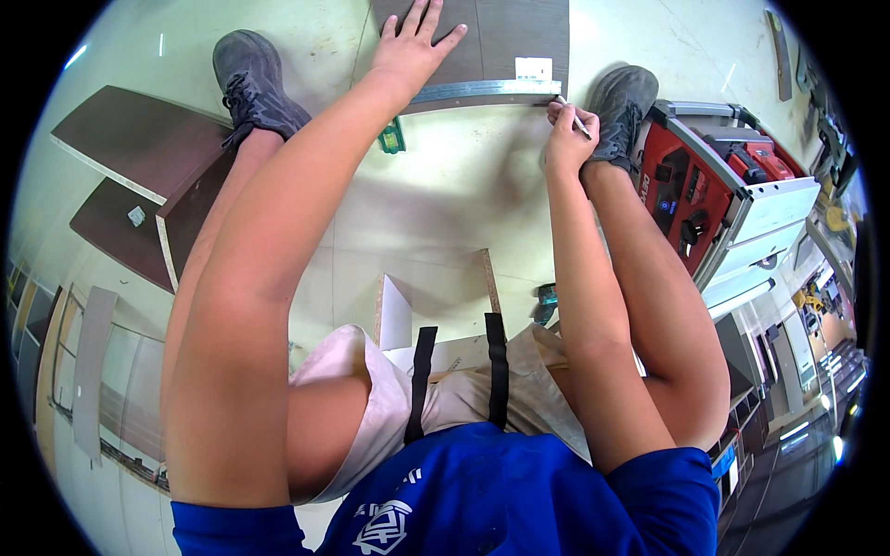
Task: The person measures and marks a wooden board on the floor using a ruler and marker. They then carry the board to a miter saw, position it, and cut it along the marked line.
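Observation:
My left hand lies with spread fingers on a dark brown board on the floor. Along the board's near edge runs a metal ruler, partly covered by my left wrist. By the board's near right corner, my right hand is closed round a slim pen. The pen's tip is at the ruler's right end; whether it touches the board I cannot tell. A white label is stuck on the board just beyond the ruler. Close to my left forearm, a small green tool lies on the floor.
A red and grey table saw stands beside my right leg. To the left, joined dark panels lie against my left leg. Near my seat are upright board pieces and a dark teal tool. My shoes flank the board.

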`<state>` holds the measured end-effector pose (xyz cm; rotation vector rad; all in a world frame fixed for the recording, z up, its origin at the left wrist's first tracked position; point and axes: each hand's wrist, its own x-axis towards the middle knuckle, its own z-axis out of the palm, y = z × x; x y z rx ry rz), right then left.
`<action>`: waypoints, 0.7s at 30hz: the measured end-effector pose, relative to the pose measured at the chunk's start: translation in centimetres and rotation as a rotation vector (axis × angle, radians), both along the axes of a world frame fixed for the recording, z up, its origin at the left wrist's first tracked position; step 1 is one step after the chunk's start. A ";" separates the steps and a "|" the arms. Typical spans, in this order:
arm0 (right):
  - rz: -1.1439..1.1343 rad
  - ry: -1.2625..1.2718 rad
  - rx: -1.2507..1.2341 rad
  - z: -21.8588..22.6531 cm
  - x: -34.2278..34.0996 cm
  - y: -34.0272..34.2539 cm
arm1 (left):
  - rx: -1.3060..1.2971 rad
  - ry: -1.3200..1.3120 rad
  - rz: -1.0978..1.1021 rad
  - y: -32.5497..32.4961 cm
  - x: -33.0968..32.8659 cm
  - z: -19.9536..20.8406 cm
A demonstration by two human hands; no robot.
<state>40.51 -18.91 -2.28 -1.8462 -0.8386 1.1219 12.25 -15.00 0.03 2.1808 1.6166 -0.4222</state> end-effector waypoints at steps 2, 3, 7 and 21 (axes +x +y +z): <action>0.005 -0.023 0.003 0.0 -0.1 -0.1 | 0.001 0.006 0.000 0.0 0.1 0.0; 0.006 -0.032 0.001 -0.1 0.0 -0.2 | 0.007 0.008 -0.005 0.0 0.1 0.0; 0.042 -0.069 -0.033 -0.1 -0.6 -0.5 | 0.020 0.008 -0.008 -0.2 -0.1 -0.1; 0.372 0.117 -0.070 -0.1 -11.6 -6.1 | 0.012 0.004 -0.012 -0.1 -0.2 0.1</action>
